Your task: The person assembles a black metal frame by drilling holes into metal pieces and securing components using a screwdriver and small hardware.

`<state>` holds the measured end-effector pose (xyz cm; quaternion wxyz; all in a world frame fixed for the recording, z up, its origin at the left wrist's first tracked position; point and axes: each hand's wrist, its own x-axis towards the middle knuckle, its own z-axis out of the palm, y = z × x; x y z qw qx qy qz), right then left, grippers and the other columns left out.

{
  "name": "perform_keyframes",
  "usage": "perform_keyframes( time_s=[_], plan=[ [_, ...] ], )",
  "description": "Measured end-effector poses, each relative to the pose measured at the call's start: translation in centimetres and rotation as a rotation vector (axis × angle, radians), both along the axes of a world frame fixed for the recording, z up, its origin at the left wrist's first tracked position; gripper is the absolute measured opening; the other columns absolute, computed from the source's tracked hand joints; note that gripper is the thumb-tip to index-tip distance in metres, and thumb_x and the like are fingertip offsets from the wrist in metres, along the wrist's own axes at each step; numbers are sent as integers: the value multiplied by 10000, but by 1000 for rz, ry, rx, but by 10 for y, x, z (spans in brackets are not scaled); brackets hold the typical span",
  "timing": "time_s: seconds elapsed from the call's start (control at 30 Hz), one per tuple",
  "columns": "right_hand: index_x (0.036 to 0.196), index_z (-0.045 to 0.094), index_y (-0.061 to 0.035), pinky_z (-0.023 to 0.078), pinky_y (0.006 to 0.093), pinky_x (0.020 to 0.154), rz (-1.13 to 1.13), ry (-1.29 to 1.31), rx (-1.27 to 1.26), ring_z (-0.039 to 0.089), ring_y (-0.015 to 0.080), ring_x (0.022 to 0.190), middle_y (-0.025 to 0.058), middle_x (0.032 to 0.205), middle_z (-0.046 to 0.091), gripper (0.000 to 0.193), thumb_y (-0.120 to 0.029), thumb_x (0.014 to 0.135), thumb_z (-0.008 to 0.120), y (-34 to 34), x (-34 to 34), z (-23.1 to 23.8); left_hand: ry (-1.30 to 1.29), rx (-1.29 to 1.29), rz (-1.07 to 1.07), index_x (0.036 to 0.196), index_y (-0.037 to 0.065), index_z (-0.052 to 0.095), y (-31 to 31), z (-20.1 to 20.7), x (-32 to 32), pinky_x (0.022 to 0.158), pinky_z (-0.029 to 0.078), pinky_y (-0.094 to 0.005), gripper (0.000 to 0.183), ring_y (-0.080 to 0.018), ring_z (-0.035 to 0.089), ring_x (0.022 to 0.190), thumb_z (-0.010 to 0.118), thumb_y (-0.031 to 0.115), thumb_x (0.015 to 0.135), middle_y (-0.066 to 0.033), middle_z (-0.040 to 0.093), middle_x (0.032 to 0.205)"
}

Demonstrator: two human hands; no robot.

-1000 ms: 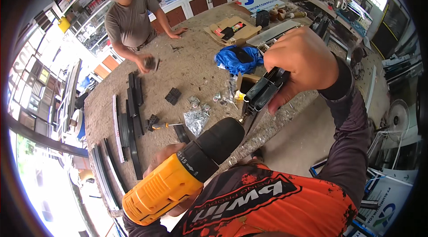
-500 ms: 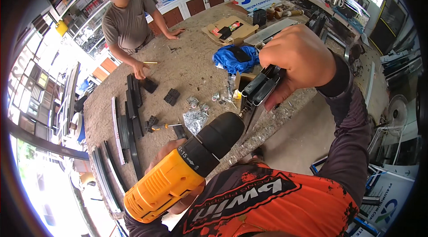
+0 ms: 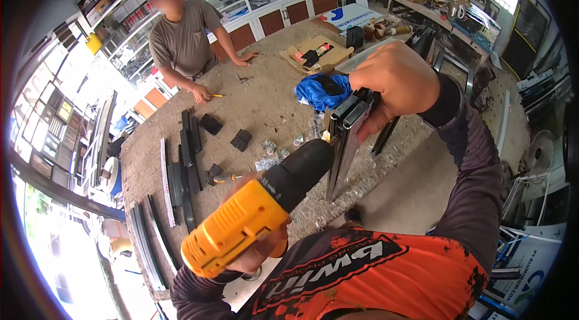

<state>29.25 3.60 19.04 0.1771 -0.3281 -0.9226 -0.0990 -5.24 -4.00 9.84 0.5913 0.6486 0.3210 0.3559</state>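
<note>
My left hand [image 3: 265, 250] grips a yellow and black cordless drill [image 3: 232, 226], its chuck pointing up and right. The chuck's nose is close to the side of dark metal profiles [image 3: 345, 139], held upright at the table's edge. Whether the bit touches them I cannot tell. My right hand [image 3: 395, 82] is closed around the top of these profiles, thumb on the near side. Just beyond them lies a blue cloth [image 3: 322, 92] with a dark flat item on top. Small clear plastic packets [image 3: 268, 148] of parts lie left of the profiles.
Across the worktable [image 3: 259, 103] stands a person [image 3: 190, 37], one hand by a yellow pencil [image 3: 216, 96]. Long black profiles [image 3: 187, 163] lie at the left, near black blocks [image 3: 241, 139] and a screwdriver [image 3: 229, 178]. An opened cardboard box [image 3: 316, 52] lies farther back.
The drill and the profiles sit more upright in view, and the chuck now hides the bit. The other person's hand has moved off a black block to beside the pencil.
</note>
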Motion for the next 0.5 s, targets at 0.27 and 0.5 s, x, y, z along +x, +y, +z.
perform_keyframes(
  time_s=[0.27, 0.5],
  plan=[
    [844, 637, -80, 470, 402, 576, -17, -53, 37, 610, 355, 679, 113, 703, 607, 617, -634, 610, 778, 10, -3, 0, -141, -84, -79, 1231, 64, 514, -1, -3, -10, 733, 541, -310, 391, -160, 648, 780, 603, 63, 851, -77, 652, 1009],
    [939, 624, -77, 475, 414, 616, -67, -74, -60, 624, 347, 720, 110, 795, 637, 663, -624, 604, 792, 6, -16, 6, -506, -160, 279, 1250, 27, 514, -54, -58, -101, 597, 525, -358, 630, -247, 645, 714, 757, 391, 797, -140, 634, 1050]
  ],
)
